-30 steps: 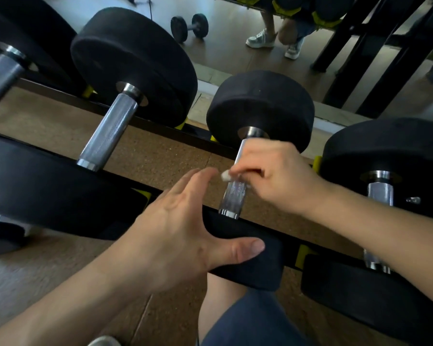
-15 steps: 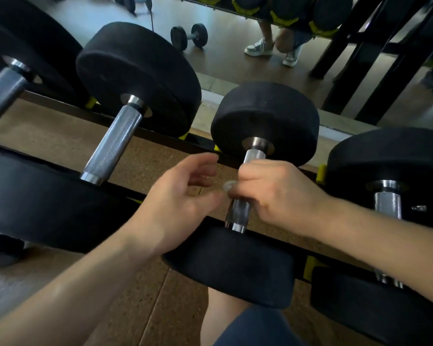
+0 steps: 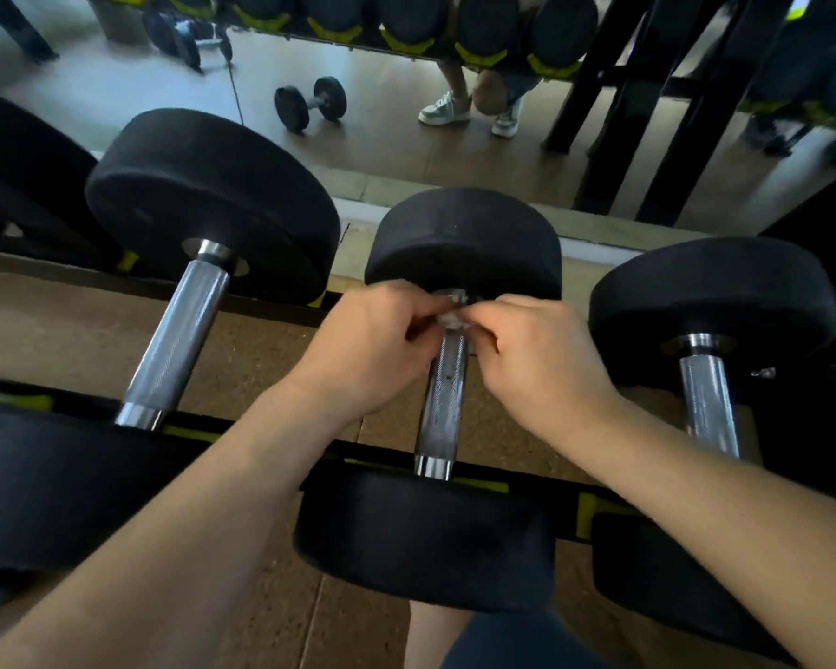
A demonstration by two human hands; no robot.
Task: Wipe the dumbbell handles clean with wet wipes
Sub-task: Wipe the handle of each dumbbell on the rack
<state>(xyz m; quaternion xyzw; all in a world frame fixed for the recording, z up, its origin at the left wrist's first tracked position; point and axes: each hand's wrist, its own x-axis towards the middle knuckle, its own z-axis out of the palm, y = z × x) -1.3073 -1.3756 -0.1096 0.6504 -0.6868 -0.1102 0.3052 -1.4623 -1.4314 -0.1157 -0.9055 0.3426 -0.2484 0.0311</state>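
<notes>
while both hands are bunched up at the far end of the middle dumbbell handle [image 3: 442, 403], the step in hand looks like getting the wet wipe [image 3: 451, 317] wrapped round the bar. the left hand [image 3: 372, 350] and the right hand [image 3: 541, 359] both have curled fingers, and their tips pinch the little white wad between them. it sits right on top of the bar, just under the far black weight [image 3: 464, 243].

to do this well, i think the wipe should be opened out a bit so it hugs the bar all the way round. then it can be pulled toward the near weight [image 3: 421, 538] with a twist, so the bumpy grooves get cleaned too. a firm pinch matters, or the small wad may slip out.

the handle is shiny grey metal with a rough crisscross pattern and a smooth ring at the near end. below the fingers most of the bar is bare. the wipe is small, crumpled and pale — how wet it is, i cannot tell.
</notes>
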